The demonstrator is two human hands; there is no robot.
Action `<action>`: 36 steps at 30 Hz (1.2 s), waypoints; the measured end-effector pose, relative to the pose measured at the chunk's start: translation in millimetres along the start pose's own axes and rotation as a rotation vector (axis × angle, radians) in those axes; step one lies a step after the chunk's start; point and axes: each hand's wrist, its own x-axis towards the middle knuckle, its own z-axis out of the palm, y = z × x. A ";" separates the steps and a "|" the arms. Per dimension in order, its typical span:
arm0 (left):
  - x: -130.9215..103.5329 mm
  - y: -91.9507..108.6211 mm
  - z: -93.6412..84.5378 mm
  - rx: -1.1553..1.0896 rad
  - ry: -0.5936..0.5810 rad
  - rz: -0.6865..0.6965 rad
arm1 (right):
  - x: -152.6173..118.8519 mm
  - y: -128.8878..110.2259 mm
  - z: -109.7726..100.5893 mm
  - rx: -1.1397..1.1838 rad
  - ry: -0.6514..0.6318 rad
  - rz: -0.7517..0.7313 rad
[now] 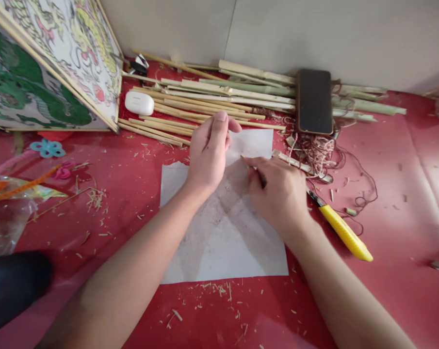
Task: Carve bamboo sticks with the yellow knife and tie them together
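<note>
Forearms (132,271): reaching over paper (226,252)
Left hand (208,155): curling, grip unclear
Right hand (283,191): curling, grip unclear
Sticks (257,73): lying cut, seemingly unjoined
String (319,152): lying tangled

The whitish sheet (226,257) — probably paper — lies flat on the red surface (122,179), smudged mid-sheet, its far-left edge ragged.

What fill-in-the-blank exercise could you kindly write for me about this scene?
1. The yellow knife lies to the ____ of the right hand, as seen in the picture.
2. The pale sheet is spread on a surface whose main colour is ____.
3. The small rounded case beside the sticks is coloured ____.
4. The green creature drawn on the panel at the far left is a ____.

Missing words: right; red; white; dragon.
</note>
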 end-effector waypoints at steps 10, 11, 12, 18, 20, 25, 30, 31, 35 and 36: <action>0.7 -1.0 -0.5 -0.035 -0.002 0.012 | 0.1 1.9 -0.4 -0.007 -0.022 -0.011; 0.7 -0.8 -0.3 -0.036 0.002 0.013 | -0.8 -0.2 -0.8 0.004 -0.068 -0.058; 0.6 -0.6 -0.1 -0.035 0.006 0.011 | -1.9 -2.6 -1.2 0.032 -0.128 -0.122; -1.8 0.3 -1.0 0.017 -0.011 0.043 | 0.3 1.7 -2.8 0.296 0.000 -0.045; -3.9 2.1 -1.7 0.055 -0.046 0.078 | 1.3 7.3 -1.3 0.334 0.202 0.089; -11.1 11.1 -2.0 0.143 -0.207 0.157 | -4.7 11.5 6.1 0.344 0.405 0.126; -13.8 15.7 -2.0 0.116 -0.292 0.163 | -5.7 12.8 9.9 0.416 0.386 0.128; -13.7 15.6 -2.2 0.107 -0.298 0.160 | -4.8 13.4 10.2 0.432 0.379 0.122; -13.0 13.8 -2.6 0.083 -0.320 0.144 | -2.2 14.9 11.0 0.451 0.346 0.126; -12.9 13.5 -2.5 0.083 -0.323 0.141 | -2.0 14.9 11.0 0.454 0.340 0.135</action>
